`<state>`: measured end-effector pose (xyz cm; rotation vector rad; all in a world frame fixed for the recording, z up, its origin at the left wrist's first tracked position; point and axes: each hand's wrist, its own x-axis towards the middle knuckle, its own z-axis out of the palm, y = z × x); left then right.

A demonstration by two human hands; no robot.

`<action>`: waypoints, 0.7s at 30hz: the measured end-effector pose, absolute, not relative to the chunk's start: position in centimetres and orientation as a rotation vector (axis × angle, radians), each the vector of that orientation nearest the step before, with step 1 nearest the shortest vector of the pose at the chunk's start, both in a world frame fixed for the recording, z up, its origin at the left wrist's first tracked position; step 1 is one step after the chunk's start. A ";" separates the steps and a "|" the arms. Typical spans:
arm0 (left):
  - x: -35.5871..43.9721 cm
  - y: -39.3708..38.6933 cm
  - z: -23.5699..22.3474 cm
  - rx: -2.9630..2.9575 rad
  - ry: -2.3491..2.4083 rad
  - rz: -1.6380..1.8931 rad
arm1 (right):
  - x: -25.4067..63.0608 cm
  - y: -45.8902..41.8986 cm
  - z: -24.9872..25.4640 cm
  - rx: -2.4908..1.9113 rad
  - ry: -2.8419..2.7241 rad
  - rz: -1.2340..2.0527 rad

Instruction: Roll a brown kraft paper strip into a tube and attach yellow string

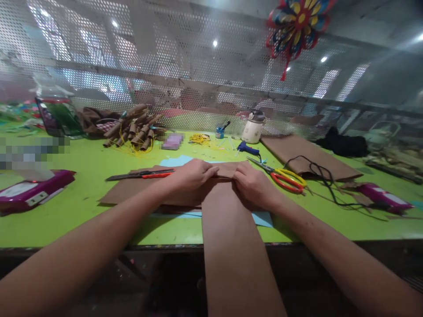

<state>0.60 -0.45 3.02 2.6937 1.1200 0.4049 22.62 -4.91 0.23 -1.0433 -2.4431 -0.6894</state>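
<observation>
A long strip of brown paper (234, 237) runs from the table down over its front edge towards me. My left hand (194, 176) pinches the strip's far end at its left side, where a fold shows. My right hand (253, 185) grips the same end at the right, fingers curled over the edge. Under the hands lie more brown sheets (122, 191) and light blue paper (263, 219). A red and black utility knife (142, 175) rests on the brown sheets beside my left hand. Scissors (284, 178) with red and yellow handles lie just right of my right hand.
Behind the hands are a blue glue gun (248, 149), a white bottle (254, 127), a small blue jar (220, 131) and rolled brown paper tubes (135, 130). Folded brown paper (307, 156) and a black cord (325, 185) lie right. Purple power strips (36, 189) sit at both sides.
</observation>
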 end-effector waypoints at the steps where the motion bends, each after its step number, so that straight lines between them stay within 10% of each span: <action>1: 0.5 -0.1 3.1 2.644 1.133 0.388 | 22.4 -5.0 0.4 -1.031 -2.426 -0.709; 11: -0.1 -1.3 5.2 2.197 0.837 0.266 | 21.6 -5.6 0.8 -0.945 -2.272 -0.513; 21: 0.7 -1.1 3.8 2.032 0.746 0.273 | 22.4 -4.6 1.4 -1.065 -1.636 1.222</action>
